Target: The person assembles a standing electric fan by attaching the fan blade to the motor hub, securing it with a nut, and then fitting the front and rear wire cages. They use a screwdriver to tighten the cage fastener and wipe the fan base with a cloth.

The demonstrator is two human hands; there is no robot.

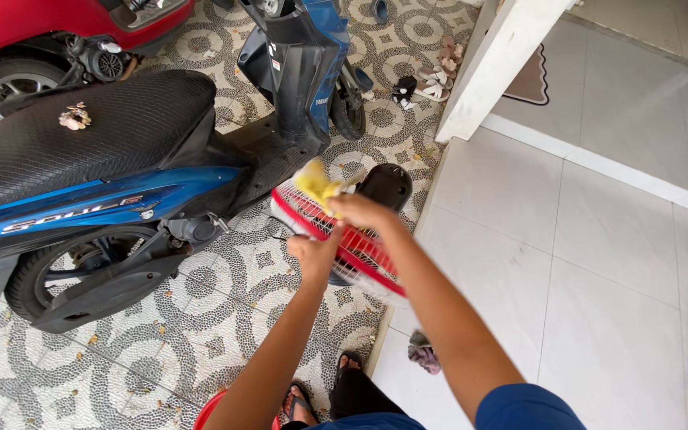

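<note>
head cam, steep downward, close to hands (336, 235)

Soft daylight filled the whole picture, and it was bright. The white floor tiles (599, 263) shone pale, with no hard glare. Shadows were faint, darkest under the blue scooter (121, 199). The yellow cloth (316, 183) looked blurry. Straight lines bent a little near the edges.

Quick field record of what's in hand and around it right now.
left hand: grips the rim of the fan grille
right hand: holds a yellow cloth against the grille
grille: red and white wire, tilted, held in the air
behind grille: black fan base on the floor
nearby: blue scooter at left; sandals by the white pillar
</note>
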